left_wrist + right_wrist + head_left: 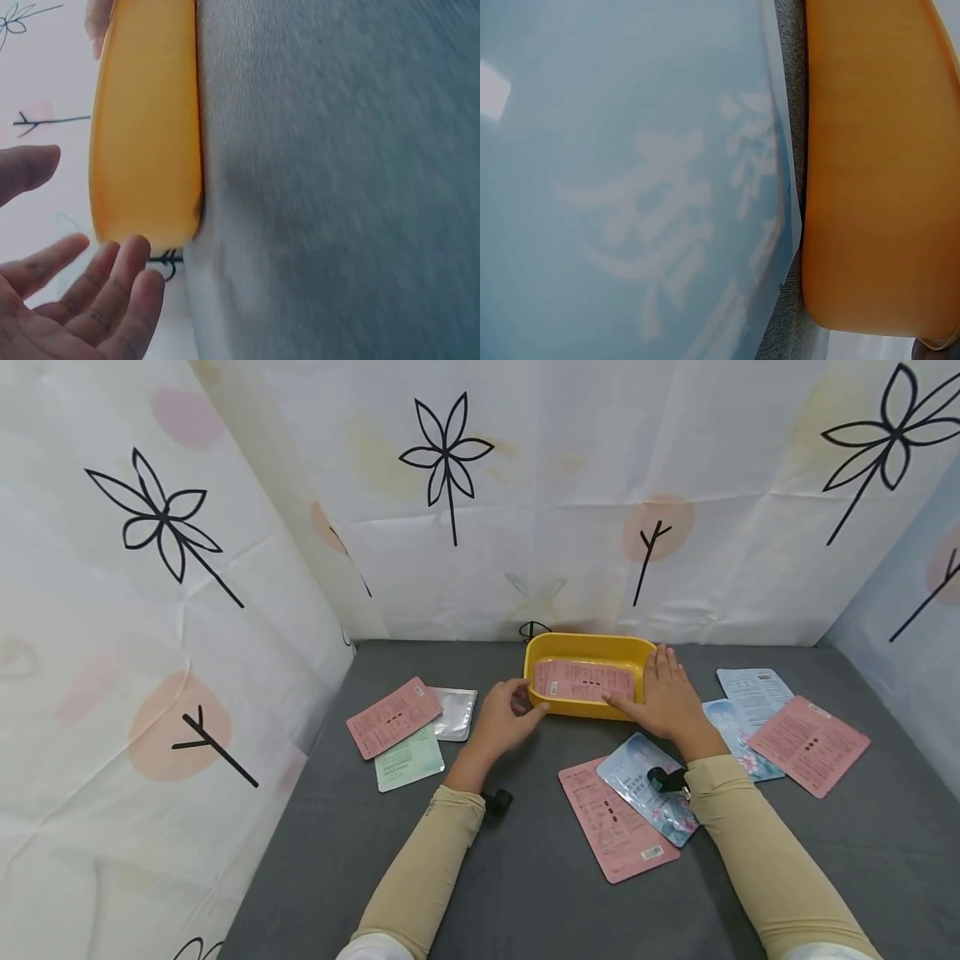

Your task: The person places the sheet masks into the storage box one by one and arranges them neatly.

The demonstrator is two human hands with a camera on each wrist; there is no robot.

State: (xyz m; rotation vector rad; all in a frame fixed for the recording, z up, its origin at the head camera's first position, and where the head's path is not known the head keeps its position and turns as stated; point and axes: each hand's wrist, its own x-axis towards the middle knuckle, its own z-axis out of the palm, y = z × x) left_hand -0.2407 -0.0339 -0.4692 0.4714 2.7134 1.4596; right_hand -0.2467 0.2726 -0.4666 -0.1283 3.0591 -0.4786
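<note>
On a grey table (525,877), the spread right hand (667,697) presses the yellow tray's (585,647) rim; the left hand (504,720), fingers loose, rests beside it.

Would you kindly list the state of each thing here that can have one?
yellow tub: upright, one pink packet inside.
pink packet: leaning inside the tub.
left hand: open, at the tub's left end.
right hand: open, flat on the tub's right rim.
other packets: flat on the grey table.

Both forearms in beige sleeves reach forward. The left hand (504,717) hangs with fingers loosely curled, thumb pointing right; the right hand (667,700) lies flat, palm down, fingers straight and together.
</note>
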